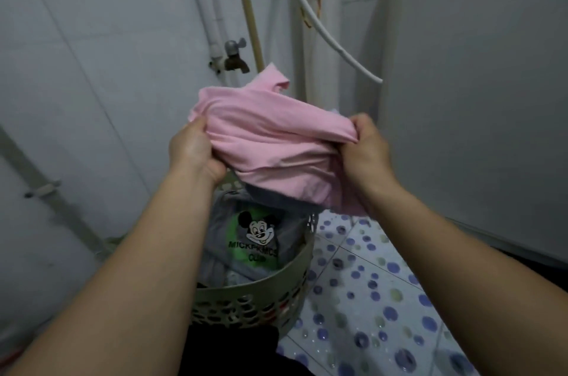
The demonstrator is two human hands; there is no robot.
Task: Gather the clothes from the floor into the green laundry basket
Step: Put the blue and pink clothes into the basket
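Two bare hands hold a bunched pink garment above the green basket, the left hand closed on its left edge and the right hand pinching its right edge, with a grey layer hanging from under the pink cloth. Inside the basket lies a grey shirt printed with a cartoon mouse, piled close to the rim. The risk, judged from this stance: the bundle sits toward the far side of the basket, and its loose lower hem trails just beyond the far rim, so a careless release could leave cloth draped over the edge or slid onto the floor. With the basket already well filled, a garment dropped on top may also roll off. That floor, right of the basket, is pale tile dotted with blue and green spots and looks glossy, possibly wet. Behind the basket, white tiled walls carry pipes, a metal tap and a white hose.
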